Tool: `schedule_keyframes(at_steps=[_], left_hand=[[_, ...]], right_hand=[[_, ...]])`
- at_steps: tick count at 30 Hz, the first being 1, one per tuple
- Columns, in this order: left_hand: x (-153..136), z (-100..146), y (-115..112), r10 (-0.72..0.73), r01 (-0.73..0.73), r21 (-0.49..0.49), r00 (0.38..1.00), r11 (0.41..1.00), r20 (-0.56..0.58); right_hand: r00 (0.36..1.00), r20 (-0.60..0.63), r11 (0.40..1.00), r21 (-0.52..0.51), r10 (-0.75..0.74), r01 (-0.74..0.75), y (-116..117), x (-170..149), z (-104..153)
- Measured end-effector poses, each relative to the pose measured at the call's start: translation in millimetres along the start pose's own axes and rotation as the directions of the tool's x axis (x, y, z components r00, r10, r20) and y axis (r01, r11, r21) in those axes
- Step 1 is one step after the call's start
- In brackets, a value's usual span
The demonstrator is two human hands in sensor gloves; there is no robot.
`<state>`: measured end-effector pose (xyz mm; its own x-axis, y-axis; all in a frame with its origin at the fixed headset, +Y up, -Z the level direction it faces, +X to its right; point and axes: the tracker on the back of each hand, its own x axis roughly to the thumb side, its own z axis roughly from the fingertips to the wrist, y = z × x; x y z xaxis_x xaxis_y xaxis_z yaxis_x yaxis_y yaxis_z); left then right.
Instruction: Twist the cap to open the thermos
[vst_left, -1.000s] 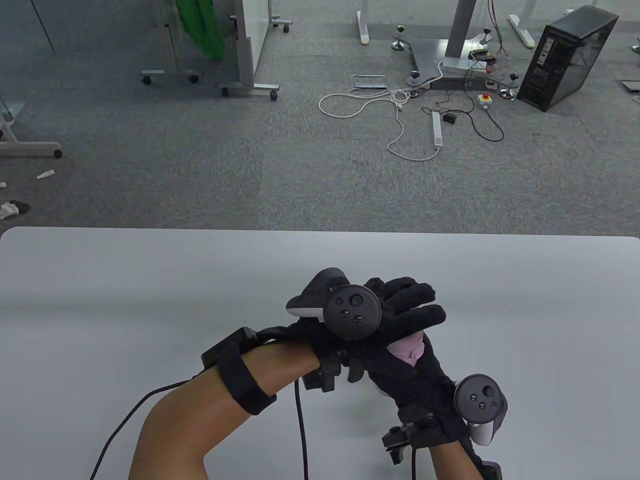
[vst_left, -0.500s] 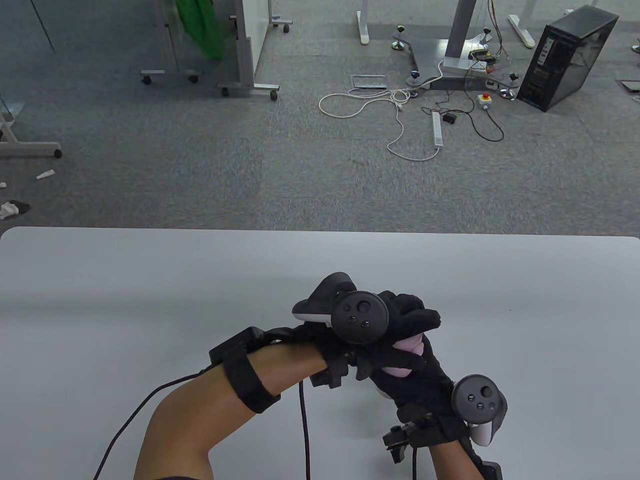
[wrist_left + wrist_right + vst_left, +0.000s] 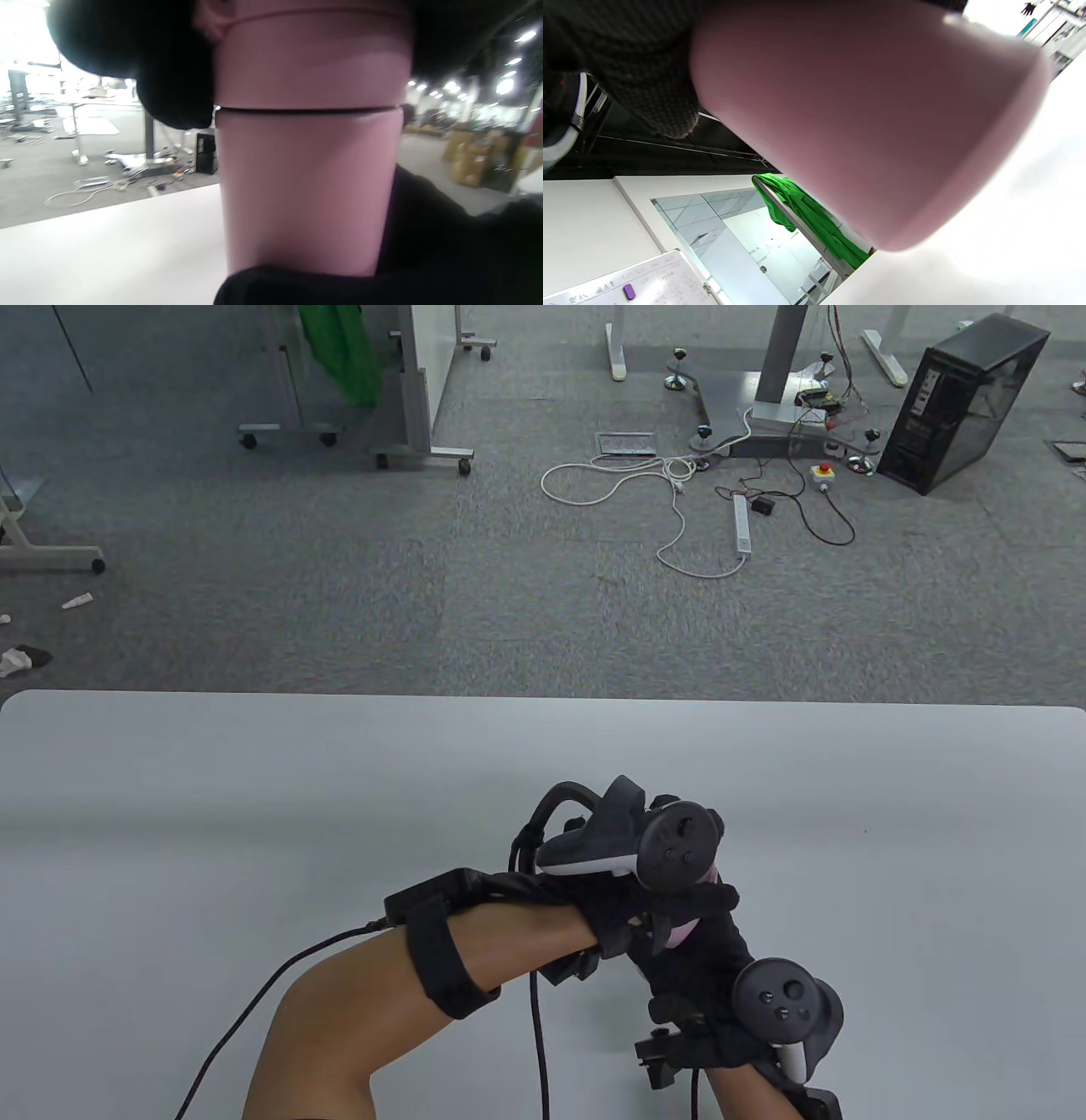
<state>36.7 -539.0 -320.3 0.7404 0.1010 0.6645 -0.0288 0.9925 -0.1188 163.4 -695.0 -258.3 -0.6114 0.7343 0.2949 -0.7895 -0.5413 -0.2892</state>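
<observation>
A pink thermos stands on the white table (image 3: 254,814), almost hidden by both hands in the table view; only a pink sliver (image 3: 679,935) shows. My left hand (image 3: 619,903) grips the cap from above. In the left wrist view the cap (image 3: 312,59) sits over the body (image 3: 309,190) with a thin dark seam between them, and my left fingers (image 3: 169,76) wrap the cap. My right hand (image 3: 713,959) grips the thermos body from the near side. The right wrist view shows the body (image 3: 861,118) under my right fingers (image 3: 628,63).
The table's far edge (image 3: 543,697) lies beyond the hands. A black cable (image 3: 534,1035) hangs from my left wrist across the table near the front edge. Carpeted floor with cables and a computer case (image 3: 963,403) lies beyond the table.
My left hand has turned on the cap: its tracker swung to the right and tilted, and the forearm shifted right. Less of the pink thermos shows. The right hand moved slightly nearer.
</observation>
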Motion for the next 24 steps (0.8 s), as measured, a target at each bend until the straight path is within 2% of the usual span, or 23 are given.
schedule_keyframes(at_steps=[3,6,8,13,15,19,22,24], left_hand=[[-2.2,1.4,1.3,0.033,-0.034,0.023,0.998,0.999,0.06],[-8.3,2.0,6.5,0.087,-0.086,-0.018,0.982,0.996,0.166],[-11.9,4.2,9.0,0.138,-0.129,-0.05,0.947,0.99,0.29],[-13.0,13.2,13.5,0.067,-0.051,-0.05,0.912,0.997,0.405],[-12.2,17.8,13.9,-0.023,0.029,-0.004,0.88,1.0,0.474],[-9.0,23.9,10.7,-0.073,0.051,0.057,0.86,0.997,0.505],[-6.7,24.0,10.7,-0.062,0.067,0.004,0.889,0.998,0.455],[-6.3,22.8,10.2,-0.064,0.07,0.002,0.899,0.998,0.433]], right_hand=[[1.0,0.007,1.0,-0.01,-0.009,0.009,-3.7,-2.6,-1.7],[0.988,0.017,0.988,0.038,-0.152,0.151,-5.9,-10.5,-6.4],[0.967,0.04,0.965,0.09,-0.252,0.247,-6.4,-12.5,-8.8],[0.951,0.082,0.947,0.151,-0.298,0.284,-6.7,-11.7,-10.8],[0.943,0.092,0.938,0.167,-0.321,0.303,-5.9,-11.8,-11.3],[0.938,0.107,0.932,0.198,-0.33,0.305,-6.2,-11.9,-12.3],[0.943,0.117,0.93,0.241,-0.313,0.279,-5.0,-11.9,-11.0],[0.949,0.107,0.94,0.209,-0.296,0.27,-3.5,-10.2,-8.7]])
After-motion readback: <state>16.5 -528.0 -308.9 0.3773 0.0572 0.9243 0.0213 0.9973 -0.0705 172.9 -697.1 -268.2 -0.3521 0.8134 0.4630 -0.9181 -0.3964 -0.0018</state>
